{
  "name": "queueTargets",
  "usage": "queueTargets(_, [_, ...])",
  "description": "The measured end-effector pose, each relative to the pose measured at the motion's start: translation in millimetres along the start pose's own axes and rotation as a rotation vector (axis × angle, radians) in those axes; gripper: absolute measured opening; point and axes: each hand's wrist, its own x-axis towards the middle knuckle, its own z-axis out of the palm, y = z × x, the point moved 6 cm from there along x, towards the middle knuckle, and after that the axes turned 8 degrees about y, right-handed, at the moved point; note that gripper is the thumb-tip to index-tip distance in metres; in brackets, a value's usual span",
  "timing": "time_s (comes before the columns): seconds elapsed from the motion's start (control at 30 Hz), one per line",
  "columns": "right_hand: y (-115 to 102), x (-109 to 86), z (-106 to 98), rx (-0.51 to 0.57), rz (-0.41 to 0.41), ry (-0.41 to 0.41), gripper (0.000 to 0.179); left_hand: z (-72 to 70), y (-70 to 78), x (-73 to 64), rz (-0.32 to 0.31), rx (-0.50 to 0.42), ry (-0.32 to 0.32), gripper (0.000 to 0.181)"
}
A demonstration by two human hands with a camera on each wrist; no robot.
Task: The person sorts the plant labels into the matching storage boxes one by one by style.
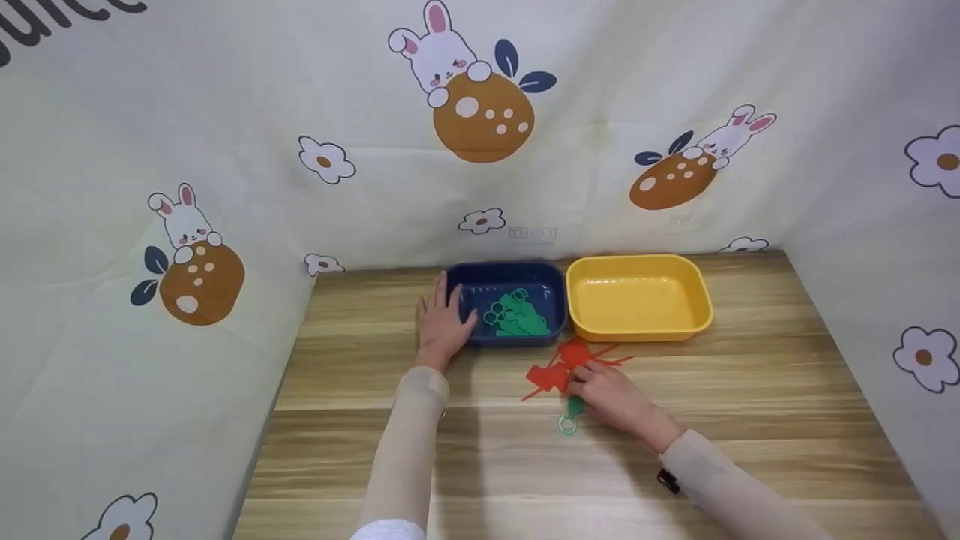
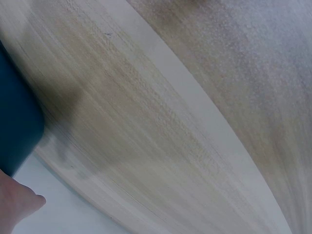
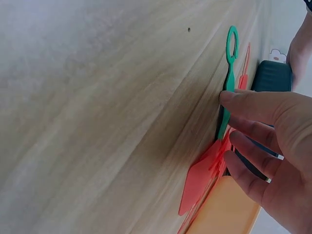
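Observation:
My right hand (image 1: 611, 395) pinches a flat green plastic piece with a ring at one end (image 3: 228, 83), thumb on its near side. The ring (image 1: 567, 425) points toward the front of the table. Right behind those fingers lie flat red plastic tags with thin tails (image 1: 576, 352), partly hidden by the hand. My left hand (image 1: 444, 324) rests on the left side of a dark blue basin (image 1: 555, 307), its fingers spread along the rim. Inside the basin is a pile of similar green pieces (image 1: 521, 319). In the left wrist view only a fingertip (image 2: 22, 200) shows beside the basin wall.
A yellow basin (image 1: 637, 330) stands right of the blue one, their sides nearly touching. Both sit on a wood-grain table (image 1: 525, 480) near its back edge. Printed cloth walls (image 1: 375, 202) enclose the back and both sides.

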Motion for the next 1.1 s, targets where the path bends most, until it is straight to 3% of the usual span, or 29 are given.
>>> queueTargets(0.4, [1,8.2,1,0.009,0.017,-0.076,0.022,-0.8,1.1,1.1,0.009,0.006,0.020,0.069])
queueTargets(0.77, [-3,12.7,-9,-0.012,-0.102,0.082,0.017,-0.3,-0.8,0.0,0.006,-0.010,0.006,0.069])
queueTargets(0.93, [-3,14.6,-13,0.005,-0.084,0.089,0.014,0.2,-1.6,-0.1,-0.001,-0.004,-0.005,0.070])
queueTargets(1.1, [-2,17.7,-18,0.094,-0.034,0.068,0.011,0.4,-0.8,-0.5,0.003,-0.012,-0.006,0.070])
